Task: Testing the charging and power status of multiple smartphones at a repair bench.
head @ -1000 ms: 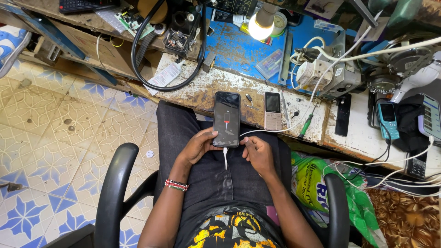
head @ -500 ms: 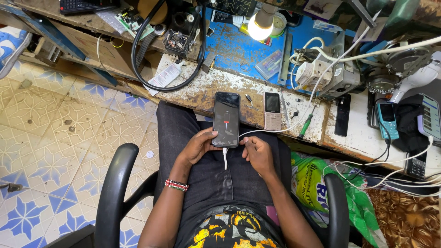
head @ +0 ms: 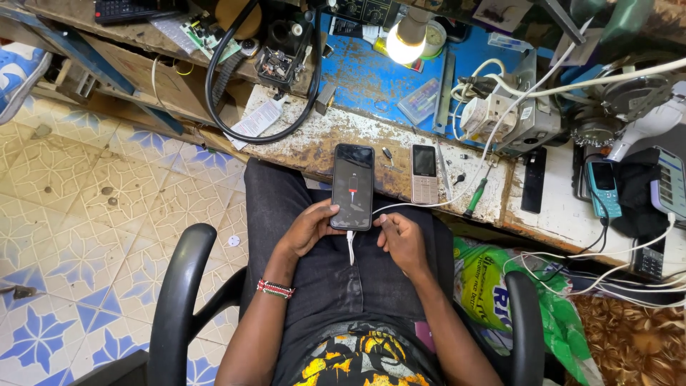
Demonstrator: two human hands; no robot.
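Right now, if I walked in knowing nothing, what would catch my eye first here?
Most likely the black smartphone with a lit screen, propped on the lap against the bench edge, a white cable plugged into its bottom. The left hand holds its side and the right hand rests beside it. Above, a glowing bare bulb lights the scuffed blue workbench top.

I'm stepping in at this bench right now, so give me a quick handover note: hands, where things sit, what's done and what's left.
Left hand: holds the black smartphone by its lower left edge, over the lap.
Right hand: rests on the lap, fingers on the white cable.
Done: cable is plugged into the phone's bottom; screen shows a red battery icon.
Left: phone not yet set down; a keypad phone and green screwdriver lie on the bench untouched.
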